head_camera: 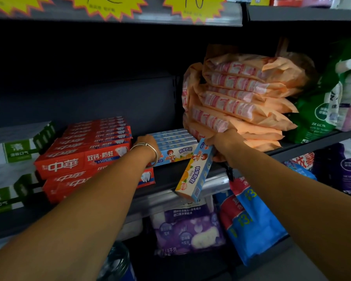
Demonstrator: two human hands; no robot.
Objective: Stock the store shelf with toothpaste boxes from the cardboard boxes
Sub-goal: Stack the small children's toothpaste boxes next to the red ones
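A row of light-blue children's toothpaste boxes (175, 146) lies on the dark shelf (170, 177), between red toothpaste boxes (85, 153) and orange packs. My left hand (148, 141), bracelet on the wrist, rests against the left end of the blue row; its fingers are partly hidden. My right hand (223, 141) grips the top end of one more blue-and-orange toothpaste box (195, 171), which hangs tilted, its lower end out past the shelf's front edge. No cardboard box is in view.
A stack of orange soft packs (241, 98) fills the shelf right of the blue row, touching my right hand. Green-and-white boxes (18, 149) stand at the far left. Green bags (322, 110) sit far right. Purple (188, 230) and blue bags (249, 220) lie on the shelf below.
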